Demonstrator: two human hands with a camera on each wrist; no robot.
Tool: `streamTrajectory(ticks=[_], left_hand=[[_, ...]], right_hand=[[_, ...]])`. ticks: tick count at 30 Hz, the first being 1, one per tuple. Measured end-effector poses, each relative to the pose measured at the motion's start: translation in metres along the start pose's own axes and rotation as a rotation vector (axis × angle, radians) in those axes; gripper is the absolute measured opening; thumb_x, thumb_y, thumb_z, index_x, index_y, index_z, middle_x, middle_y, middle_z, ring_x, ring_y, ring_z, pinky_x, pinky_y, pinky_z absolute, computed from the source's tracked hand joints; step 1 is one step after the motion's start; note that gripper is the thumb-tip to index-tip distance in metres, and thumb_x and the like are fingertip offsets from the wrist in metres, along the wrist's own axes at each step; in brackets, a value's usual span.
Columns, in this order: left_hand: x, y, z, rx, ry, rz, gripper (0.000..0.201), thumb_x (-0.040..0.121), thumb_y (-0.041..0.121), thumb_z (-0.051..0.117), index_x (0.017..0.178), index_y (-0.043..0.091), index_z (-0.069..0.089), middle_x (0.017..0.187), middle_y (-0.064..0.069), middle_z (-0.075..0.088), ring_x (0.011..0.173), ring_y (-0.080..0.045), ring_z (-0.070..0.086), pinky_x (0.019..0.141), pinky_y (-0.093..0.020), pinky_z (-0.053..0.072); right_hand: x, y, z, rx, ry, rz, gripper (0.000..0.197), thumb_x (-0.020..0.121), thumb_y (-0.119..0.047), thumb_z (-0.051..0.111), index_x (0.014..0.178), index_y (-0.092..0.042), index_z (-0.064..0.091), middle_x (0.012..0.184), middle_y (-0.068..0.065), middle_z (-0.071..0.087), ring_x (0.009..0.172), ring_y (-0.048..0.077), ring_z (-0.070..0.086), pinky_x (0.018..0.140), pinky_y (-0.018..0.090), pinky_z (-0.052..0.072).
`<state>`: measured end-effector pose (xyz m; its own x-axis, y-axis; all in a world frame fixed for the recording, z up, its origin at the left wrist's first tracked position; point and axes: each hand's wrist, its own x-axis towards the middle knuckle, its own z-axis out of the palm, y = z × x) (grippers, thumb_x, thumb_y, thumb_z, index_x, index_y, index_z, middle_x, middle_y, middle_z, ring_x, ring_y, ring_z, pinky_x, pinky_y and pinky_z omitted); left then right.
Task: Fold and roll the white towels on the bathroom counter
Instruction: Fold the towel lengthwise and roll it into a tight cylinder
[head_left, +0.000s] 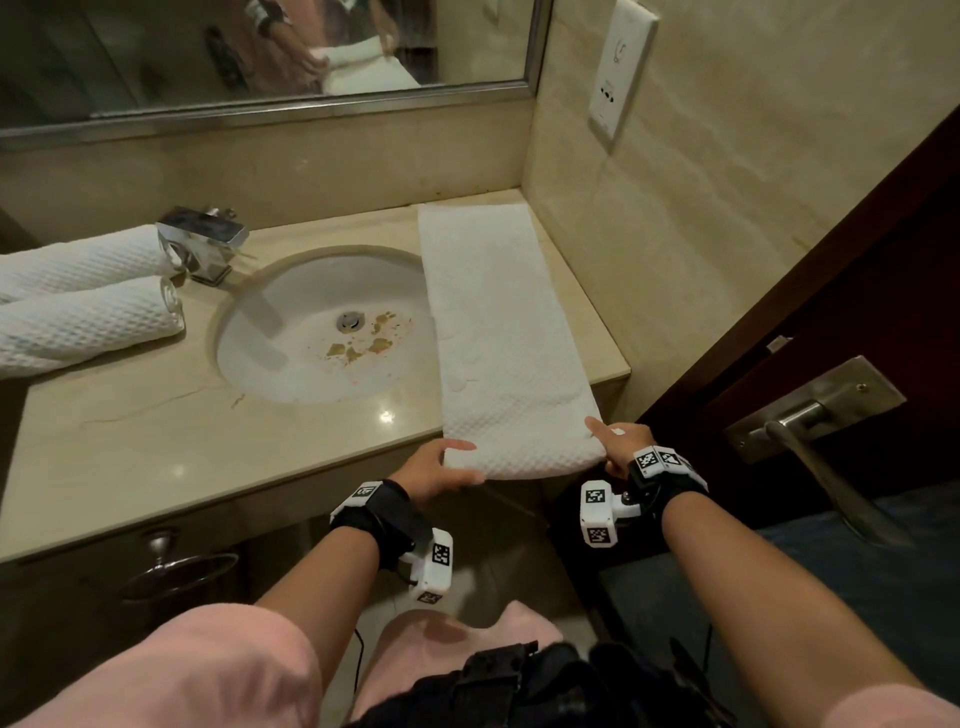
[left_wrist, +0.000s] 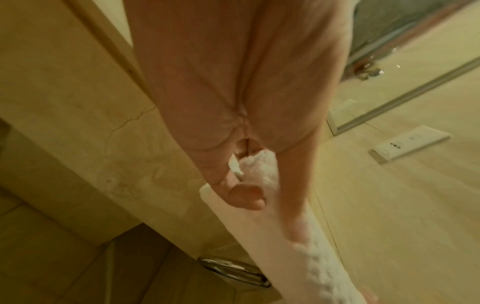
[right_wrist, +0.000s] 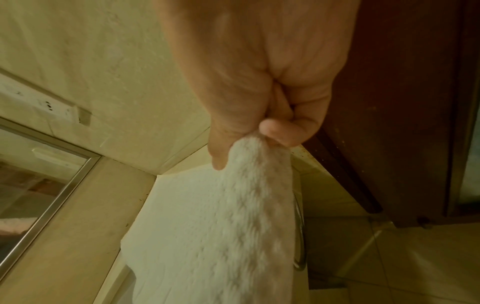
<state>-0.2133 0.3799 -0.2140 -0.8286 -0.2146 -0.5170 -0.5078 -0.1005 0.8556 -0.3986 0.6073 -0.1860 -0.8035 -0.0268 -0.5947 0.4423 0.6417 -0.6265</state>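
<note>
White towel (head_left: 498, 332): folded long, on the counter (head_left: 156, 447) right of the sink (head_left: 311, 332), near end held.
Left hand (head_left: 441, 470): pinches the near-left corner.
Right hand (head_left: 621, 441): pinches the near-right corner; its wrist view shows curled fingers (right_wrist: 283, 131).
Sink: brownish stains by the drain (head_left: 349, 320).
Rolled towels (head_left: 88, 301): two, left of the faucet (head_left: 205, 241).

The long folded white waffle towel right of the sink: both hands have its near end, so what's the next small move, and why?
Probably turn the near end over and start rolling away from you. The long folded white waffle towel lies flat; left hand and right hand pinch its near corners, and two rolled white towels already lie left of the chrome faucet.
</note>
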Motion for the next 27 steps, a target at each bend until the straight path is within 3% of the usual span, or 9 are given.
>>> streamTrajectory(ticks=[4,6,8,10,13,17,20,24,27], left_hand=[[0.009,-0.005,-0.008,0.036,0.015,0.035,0.036,0.079,0.014,0.076,0.110,0.017,0.058,0.116,-0.007,0.060,0.095,-0.017,0.060,0.075,-0.022,0.051],[0.012,-0.007,-0.009,-0.005,0.029,0.013,0.039,0.081,0.022,0.074,0.115,0.012,0.056,0.101,-0.013,0.062,0.070,-0.016,0.059,0.060,-0.024,0.049],[0.013,-0.008,-0.008,-0.025,0.044,-0.038,0.043,0.083,0.029,0.071,0.118,0.010,0.053,0.090,-0.012,0.062,0.058,-0.015,0.055,0.053,-0.025,0.043],[0.013,-0.006,-0.005,-0.114,0.048,-0.085,0.033,0.087,0.027,0.068,0.113,0.013,0.053,0.092,-0.012,0.063,0.065,-0.020,0.059,0.061,-0.033,0.047],[0.013,-0.007,0.001,-0.200,0.050,-0.130,0.026,0.091,0.026,0.061,0.112,0.011,0.055,0.106,-0.015,0.064,0.088,-0.029,0.063,0.081,-0.044,0.047],[0.019,-0.007,0.010,-0.329,0.153,-0.214,0.032,0.090,0.027,0.063,0.113,0.004,0.059,0.117,-0.016,0.064,0.102,-0.028,0.063,0.092,-0.043,0.051],[0.028,-0.008,0.011,-0.382,0.224,-0.286,0.034,0.087,0.025,0.067,0.108,-0.001,0.061,0.118,-0.019,0.064,0.099,-0.029,0.064,0.093,-0.041,0.050],[0.036,-0.007,0.010,-0.494,0.292,-0.349,0.047,0.080,0.020,0.074,0.118,-0.002,0.058,0.117,-0.015,0.064,0.103,-0.032,0.062,0.078,-0.040,0.055],[0.037,0.001,0.015,-0.334,0.405,-0.307,0.029,0.081,0.023,0.074,0.096,0.007,0.056,0.100,-0.013,0.061,0.082,-0.027,0.060,0.052,-0.030,0.049]], right_hand=[[0.000,-0.006,-0.004,-0.001,-0.067,0.022,0.049,0.073,-0.054,0.074,0.061,-0.011,0.053,0.058,0.006,0.055,0.045,0.017,0.049,0.050,0.026,0.043],[-0.003,-0.009,-0.007,0.049,-0.153,0.045,0.044,0.072,-0.048,0.078,0.068,-0.010,0.056,0.064,0.006,0.059,0.051,0.016,0.055,0.053,0.024,0.050],[-0.006,-0.010,-0.013,0.080,-0.292,0.055,0.035,0.075,-0.032,0.080,0.086,-0.004,0.062,0.084,0.010,0.068,0.070,0.018,0.066,0.070,0.028,0.058],[-0.009,-0.008,-0.019,0.102,-0.425,0.040,0.027,0.076,-0.009,0.079,0.097,-0.001,0.063,0.101,0.015,0.068,0.089,0.023,0.068,0.079,0.032,0.059],[-0.007,-0.003,-0.026,0.121,-0.516,0.008,0.030,0.075,0.008,0.073,0.101,-0.002,0.061,0.105,0.014,0.065,0.096,0.025,0.066,0.074,0.032,0.060],[0.000,0.000,-0.028,0.076,-0.454,-0.021,0.036,0.077,-0.013,0.078,0.109,-0.009,0.064,0.105,0.006,0.068,0.095,0.018,0.067,0.064,0.024,0.058],[0.004,-0.002,-0.023,0.088,-0.403,-0.011,0.032,0.080,-0.024,0.075,0.108,-0.011,0.064,0.097,0.004,0.067,0.087,0.018,0.064,0.080,0.035,0.057],[0.003,-0.006,-0.016,0.254,-0.422,0.063,0.018,0.087,-0.016,0.068,0.102,-0.007,0.062,0.093,0.007,0.067,0.081,0.020,0.064,0.069,0.031,0.056],[0.009,-0.004,-0.006,0.448,-0.425,0.219,0.017,0.086,-0.008,0.067,0.100,-0.001,0.061,0.096,0.016,0.067,0.086,0.028,0.066,0.071,0.036,0.057]])
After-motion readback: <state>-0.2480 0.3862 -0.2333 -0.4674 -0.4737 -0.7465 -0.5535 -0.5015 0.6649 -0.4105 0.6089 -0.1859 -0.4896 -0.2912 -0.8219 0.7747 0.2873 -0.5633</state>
